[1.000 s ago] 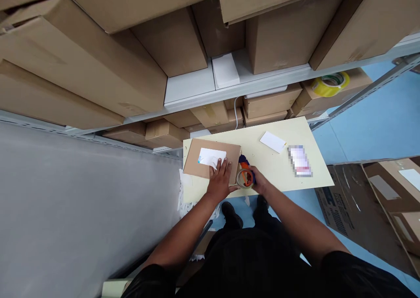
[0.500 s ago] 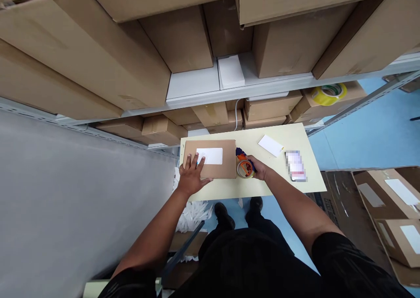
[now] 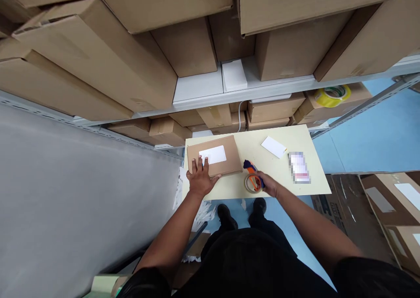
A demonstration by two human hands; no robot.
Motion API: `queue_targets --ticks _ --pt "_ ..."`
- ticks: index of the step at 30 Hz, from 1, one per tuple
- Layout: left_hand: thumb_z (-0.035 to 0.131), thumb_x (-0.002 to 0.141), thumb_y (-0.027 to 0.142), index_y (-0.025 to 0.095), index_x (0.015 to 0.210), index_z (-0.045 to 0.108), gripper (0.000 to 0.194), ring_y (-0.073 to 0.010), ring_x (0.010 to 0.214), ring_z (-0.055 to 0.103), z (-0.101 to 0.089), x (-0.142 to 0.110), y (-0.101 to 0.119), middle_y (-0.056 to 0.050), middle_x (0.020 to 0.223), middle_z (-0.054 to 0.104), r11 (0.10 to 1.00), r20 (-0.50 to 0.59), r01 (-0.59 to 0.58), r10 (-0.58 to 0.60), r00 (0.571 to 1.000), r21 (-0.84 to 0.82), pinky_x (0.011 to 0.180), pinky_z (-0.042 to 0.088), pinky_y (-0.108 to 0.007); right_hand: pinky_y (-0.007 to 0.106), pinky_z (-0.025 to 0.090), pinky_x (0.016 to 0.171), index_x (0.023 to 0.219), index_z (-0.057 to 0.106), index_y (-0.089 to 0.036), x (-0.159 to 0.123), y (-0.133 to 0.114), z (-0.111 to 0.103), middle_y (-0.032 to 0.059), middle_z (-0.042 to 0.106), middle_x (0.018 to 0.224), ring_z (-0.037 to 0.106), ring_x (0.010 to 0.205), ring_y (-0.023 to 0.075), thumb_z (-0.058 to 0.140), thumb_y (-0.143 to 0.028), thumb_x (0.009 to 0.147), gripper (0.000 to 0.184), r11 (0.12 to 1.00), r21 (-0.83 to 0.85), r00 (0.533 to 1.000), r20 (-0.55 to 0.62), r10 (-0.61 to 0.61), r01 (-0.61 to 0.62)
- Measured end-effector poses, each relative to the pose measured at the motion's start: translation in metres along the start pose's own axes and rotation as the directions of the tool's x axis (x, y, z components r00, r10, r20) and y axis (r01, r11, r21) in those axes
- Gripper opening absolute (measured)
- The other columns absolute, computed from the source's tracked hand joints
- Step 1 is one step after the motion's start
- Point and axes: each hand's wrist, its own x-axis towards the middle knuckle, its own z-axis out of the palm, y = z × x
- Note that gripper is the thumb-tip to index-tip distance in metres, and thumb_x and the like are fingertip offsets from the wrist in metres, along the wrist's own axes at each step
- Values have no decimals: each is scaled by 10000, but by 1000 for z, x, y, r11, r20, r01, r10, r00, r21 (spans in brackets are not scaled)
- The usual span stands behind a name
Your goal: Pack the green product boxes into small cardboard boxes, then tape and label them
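Tape dispenser (image 3: 251,170) and carton (image 3: 233,154) have drawn apart since half a second ago, and the carton has turned to a slant. One carton lies on the worktop (image 3: 229,187), shut, its contents hidden, with one white label (image 3: 217,153) on top. Left hand (image 3: 200,179) rests on the carton's near edge, fingers spread. Right of the carton, the right hand (image 3: 269,185) grips the single dispenser, which carries one tape roll (image 3: 246,185). Farther right of the carton lie one white card (image 3: 273,147) and one blurred, phone-like device (image 3: 299,167).
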Motion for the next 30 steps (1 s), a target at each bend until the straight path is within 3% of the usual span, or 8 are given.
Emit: queue_targets --ticks 4,7,11,14,18,22,26,30 --pt "509 865 816 214 1677 175 1064 -468 1584 72 2 -7 19 -190 1739 115 997 -12 51 -51 999 -59 1084 346 -732 313 586 594 862 667 -242 -23 69 25 25 716 733 676 641 196 632 -506 876 267 976 212 998 -29 64 -56" --pt "539 898 745 198 1667 218 997 -460 1577 133 5 -28 37 -206 1727 162 993 -50 51 -56 997 -108 1067 403 -688 310 597 638 881 661 -246 -19 74 52 25 712 735 682 670 193 518 -555 925 343 935 354 998 -52 44 -23" --pt "616 926 576 169 1660 239 920 -410 1583 168 14 -68 42 -193 1703 261 978 -72 -165 156 985 -131 1109 428 -583 282 584 616 903 660 -247 2 17 56 19 716 727 677 673 184 504 -565 942 356 924 381 996 -94 7 30" --pt "675 911 463 192 1651 286 879 -384 1564 241 20 -80 25 -137 1686 332 903 -51 -416 413 909 -102 1187 366 -536 308 596 635 927 677 -229 17 -36 42 29 743 777 693 689 193 526 -549 942 354 966 258 999 -37 32 -21" --pt "623 955 500 299 1604 407 713 -360 1471 412 17 -54 -3 -84 1646 423 809 13 -587 588 809 -27 1228 283 -547 316 595 629 924 686 -207 29 -84 37 46 745 763 686 669 194 640 -510 899 307 995 -18 995 -10 100 -100" --pt "670 836 724 289 1617 382 939 -400 1575 215 12 -27 -2 -111 1703 298 802 -44 -597 598 801 18 1273 82 -618 318 594 620 900 682 -200 36 -98 49 45 735 739 666 641 185 670 -524 895 325 986 -136 995 -15 97 -98" --pt "616 848 760 287 1642 320 970 -391 1602 119 13 -25 12 -113 1707 285 853 -74 -522 522 850 15 1263 -26 -652 290 582 610 956 694 -202 35 -77 48 42 758 819 682 676 177 603 -537 937 348 995 -82 998 18 60 -58" --pt "562 882 757 291 1647 305 932 -386 1606 90 17 -24 24 -105 1701 300 904 -115 -428 424 898 -12 1253 -22 -680 278 574 614 958 694 -211 9 -4 31 26 743 780 671 663 173 597 -468 942 276 995 7 995 17 96 -96"
